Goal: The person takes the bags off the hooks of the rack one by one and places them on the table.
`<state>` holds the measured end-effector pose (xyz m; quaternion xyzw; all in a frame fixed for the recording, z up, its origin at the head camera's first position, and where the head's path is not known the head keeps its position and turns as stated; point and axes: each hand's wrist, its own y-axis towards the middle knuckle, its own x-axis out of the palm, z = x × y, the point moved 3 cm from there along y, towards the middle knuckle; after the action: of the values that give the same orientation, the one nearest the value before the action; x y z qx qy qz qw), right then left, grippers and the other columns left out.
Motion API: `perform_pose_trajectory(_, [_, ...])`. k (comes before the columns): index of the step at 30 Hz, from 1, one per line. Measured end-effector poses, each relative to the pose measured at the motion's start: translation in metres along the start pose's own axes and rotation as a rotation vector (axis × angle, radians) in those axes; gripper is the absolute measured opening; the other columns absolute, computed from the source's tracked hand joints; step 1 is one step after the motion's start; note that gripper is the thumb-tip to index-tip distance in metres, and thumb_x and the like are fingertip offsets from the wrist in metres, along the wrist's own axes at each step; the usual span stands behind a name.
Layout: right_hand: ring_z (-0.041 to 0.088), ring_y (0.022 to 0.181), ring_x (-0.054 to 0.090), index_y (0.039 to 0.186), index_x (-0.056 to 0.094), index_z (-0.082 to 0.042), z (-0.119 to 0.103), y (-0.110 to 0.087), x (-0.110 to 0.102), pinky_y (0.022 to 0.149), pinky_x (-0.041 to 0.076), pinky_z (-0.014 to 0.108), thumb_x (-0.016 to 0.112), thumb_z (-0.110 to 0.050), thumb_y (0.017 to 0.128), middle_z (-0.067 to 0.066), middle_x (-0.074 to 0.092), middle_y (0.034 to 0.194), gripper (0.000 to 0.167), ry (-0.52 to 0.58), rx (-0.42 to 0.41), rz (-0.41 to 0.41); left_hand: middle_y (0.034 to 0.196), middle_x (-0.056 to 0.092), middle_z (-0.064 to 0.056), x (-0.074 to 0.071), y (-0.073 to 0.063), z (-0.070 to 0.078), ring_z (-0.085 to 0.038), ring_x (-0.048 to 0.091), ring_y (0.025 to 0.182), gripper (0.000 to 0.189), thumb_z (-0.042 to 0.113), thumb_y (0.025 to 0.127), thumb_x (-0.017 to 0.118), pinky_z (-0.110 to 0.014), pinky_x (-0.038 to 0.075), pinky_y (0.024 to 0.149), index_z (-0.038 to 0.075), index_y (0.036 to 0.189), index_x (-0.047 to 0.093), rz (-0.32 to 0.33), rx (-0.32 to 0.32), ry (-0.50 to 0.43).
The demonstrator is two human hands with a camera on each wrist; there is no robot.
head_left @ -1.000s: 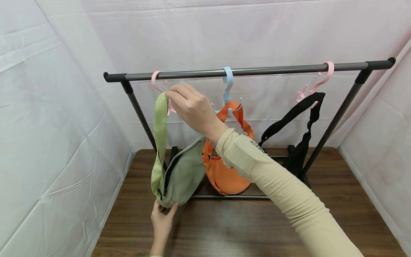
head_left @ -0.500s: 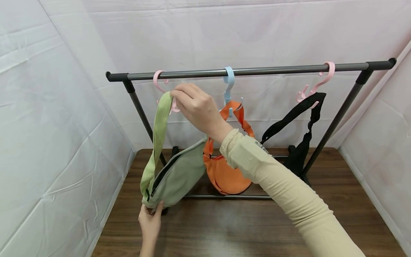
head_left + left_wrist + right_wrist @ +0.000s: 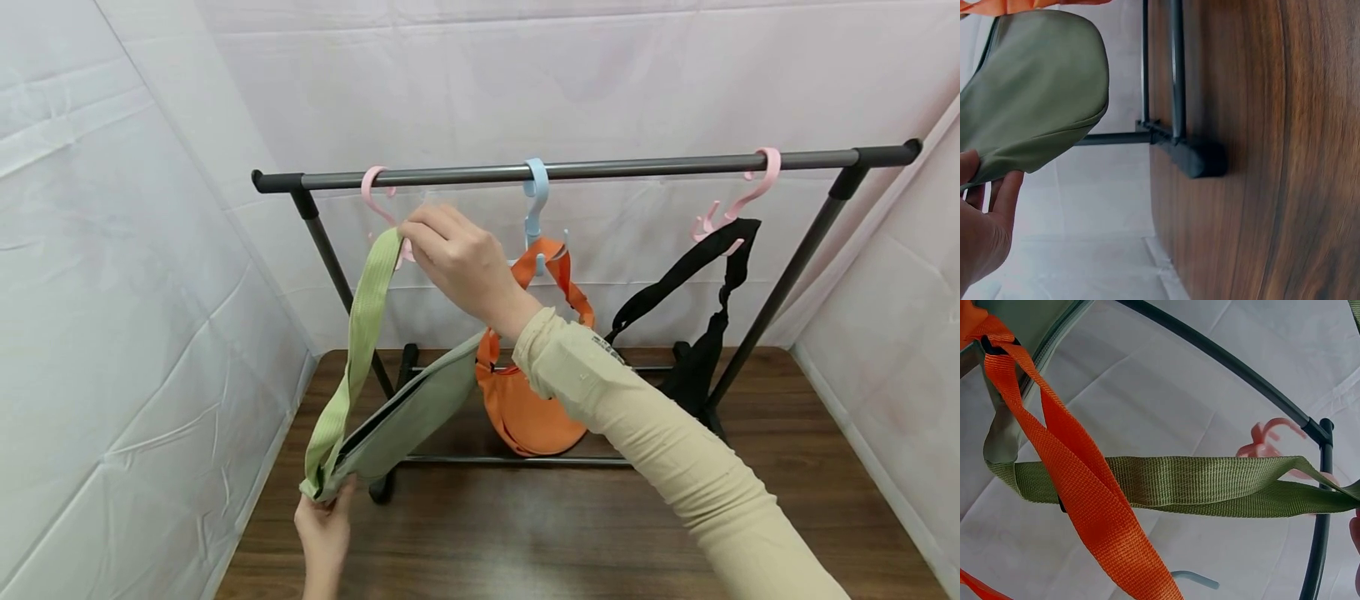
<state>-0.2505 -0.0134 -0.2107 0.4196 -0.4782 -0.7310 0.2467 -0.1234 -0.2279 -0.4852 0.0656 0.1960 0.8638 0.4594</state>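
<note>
Green bag | strap in right grip | end in left grip

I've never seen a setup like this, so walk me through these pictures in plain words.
There's no machine here, only a person's bare hands. The wide picture comes from a camera on the head; the two closer ones come from cameras on the wrists. A dark rack stands on a wooden surface. An orange bag hangs from a blue hook and a black bag from a pink hook. The left hand grips one end of a green bag; the right hand holds up its strap near another pink hook.
</note>
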Motion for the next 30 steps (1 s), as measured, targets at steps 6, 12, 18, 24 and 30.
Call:
perform_pose_trajectory(6, [0.018,0.086,0.061,0.090,0.068,-0.001,-0.002,-0.004,0.006,0.079,0.050,0.021,0.055,-0.003,0.088,0.007,0.065,0.088,0.013,-0.042,0.019,-0.047,0.083,0.058,0.025,-0.015,0.003,0.004,0.009,0.056,0.078,0.027,-0.016,0.077,0.061,-0.007,0.045,0.064,0.002,0.096,0.058,0.011,-0.020,0.079])
perform_pose_trajectory(12, [0.018,0.085,0.061,0.090,0.068,-0.004,-0.005,-0.015,0.019,0.076,0.051,0.022,0.054,-0.002,0.087,0.006,0.065,0.090,0.014,-0.070,0.036,-0.101,0.088,0.057,0.026,-0.026,0.004,-0.001,0.011,0.055,0.084,0.030,-0.016,0.077,0.060,-0.006,0.045,0.067,0.001,0.101,0.058,0.007,-0.028,0.107])
perform_pose_trajectory(18, [0.017,0.084,0.061,0.089,0.067,-0.005,-0.008,-0.030,0.032,0.076,0.051,0.022,0.056,-0.001,0.086,0.005,0.064,0.090,0.013,-0.062,0.066,-0.152,0.088,0.061,0.019,-0.032,0.001,-0.007,0.007,0.058,0.083,0.050,-0.024,0.075,0.056,-0.006,0.046,0.068,0.020,0.098,0.059,-0.001,-0.011,0.003])
perform_pose_trajectory(24, [0.014,0.080,0.061,0.088,0.067,-0.007,-0.011,-0.048,0.050,0.071,0.051,0.020,0.056,-0.003,0.085,0.003,0.064,0.089,0.012,-0.072,0.084,-0.194,0.086,0.061,0.018,-0.033,-0.001,-0.009,0.006,0.058,0.078,0.050,-0.026,0.073,0.055,-0.007,0.046,0.066,0.019,0.095,0.060,0.015,-0.002,-0.018])
perform_pose_trajectory(30, [0.013,0.082,0.060,0.090,0.066,-0.009,-0.015,-0.069,0.064,0.069,0.051,0.020,0.058,-0.006,0.086,0.002,0.063,0.088,0.010,-0.063,0.114,-0.258,0.086,0.061,0.017,-0.033,-0.003,-0.009,0.005,0.058,0.077,0.054,-0.028,0.073,0.053,-0.006,0.045,0.066,0.020,0.096,0.061,0.029,-0.049,-0.102])
